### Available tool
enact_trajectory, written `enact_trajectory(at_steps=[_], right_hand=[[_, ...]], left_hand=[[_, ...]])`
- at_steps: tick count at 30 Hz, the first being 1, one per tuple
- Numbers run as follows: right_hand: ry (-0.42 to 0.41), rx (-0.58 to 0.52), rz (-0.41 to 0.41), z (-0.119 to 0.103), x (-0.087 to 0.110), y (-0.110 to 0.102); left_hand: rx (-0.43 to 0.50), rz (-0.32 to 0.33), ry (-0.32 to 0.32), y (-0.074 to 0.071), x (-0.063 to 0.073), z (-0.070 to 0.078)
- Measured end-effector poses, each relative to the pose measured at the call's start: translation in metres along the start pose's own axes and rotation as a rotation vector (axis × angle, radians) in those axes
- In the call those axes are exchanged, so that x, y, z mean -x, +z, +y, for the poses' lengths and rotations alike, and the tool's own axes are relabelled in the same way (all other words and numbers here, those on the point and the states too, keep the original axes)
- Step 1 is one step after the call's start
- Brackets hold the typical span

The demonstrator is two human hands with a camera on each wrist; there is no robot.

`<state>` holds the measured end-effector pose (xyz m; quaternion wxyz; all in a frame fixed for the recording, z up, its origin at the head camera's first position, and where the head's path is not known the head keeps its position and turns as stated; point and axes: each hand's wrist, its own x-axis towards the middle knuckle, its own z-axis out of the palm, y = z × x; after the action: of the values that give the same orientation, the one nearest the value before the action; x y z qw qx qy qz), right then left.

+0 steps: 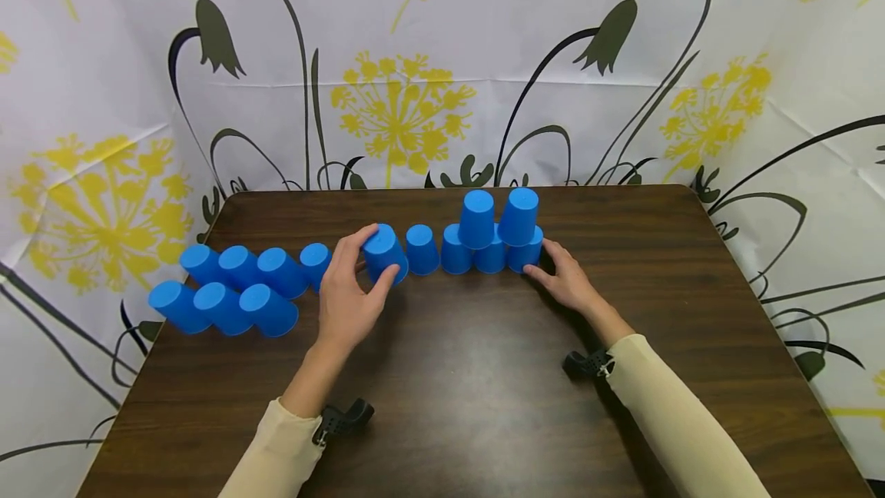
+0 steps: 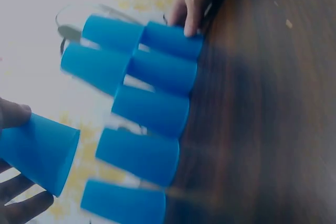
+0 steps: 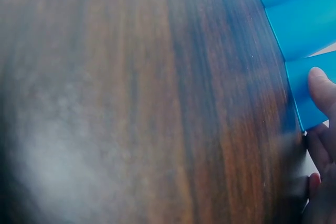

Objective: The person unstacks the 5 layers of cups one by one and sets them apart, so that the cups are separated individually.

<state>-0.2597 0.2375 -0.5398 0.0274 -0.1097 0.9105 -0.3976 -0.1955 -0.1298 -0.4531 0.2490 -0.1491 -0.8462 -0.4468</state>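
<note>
My left hand [image 1: 348, 294] grips an upside-down blue cup [image 1: 383, 250], thumb on the near side and fingers on the far side. In the left wrist view this held cup [image 2: 39, 153] is raised beside the row. A line of upside-down blue cups [image 1: 422, 250] stands to its right, partly hidden behind it in the head view. Two more cups [image 1: 477, 219] sit as a second level on the right part of that line. My right hand [image 1: 570, 281] holds the rightmost bottom cup [image 1: 525, 252], its thumb [image 3: 320, 85] on the front and fingers round the side.
On the left of the brown table [image 1: 456, 406] stand two rows of several upside-down blue cups [image 1: 270, 311], close to my left forearm. A flower-patterned cloth [image 1: 442, 37] hangs behind the table. Each wrist wears a black strap device [image 1: 342, 417].
</note>
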Motion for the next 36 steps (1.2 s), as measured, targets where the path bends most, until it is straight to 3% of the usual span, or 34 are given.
enact_trajectory(at_steps=[9,16,24,36], right_hand=[[0.008,-0.006,-0.005,-0.003,0.0,0.0],[0.015,-0.003,0.002,0.0,0.0,0.001],[0.003,-0.01,0.007,0.002,0.001,0.001],[0.008,-0.012,0.002,0.0,0.002,0.002]], left_hand=[[-0.175,0.067,-0.132,-0.042,0.044,-0.038],[-0.328,0.109,-0.171,-0.057,0.067,-0.059],[-0.347,0.102,-0.197,-0.058,0.069,-0.071],[-0.349,0.098,-0.236,-0.055,0.067,-0.074]])
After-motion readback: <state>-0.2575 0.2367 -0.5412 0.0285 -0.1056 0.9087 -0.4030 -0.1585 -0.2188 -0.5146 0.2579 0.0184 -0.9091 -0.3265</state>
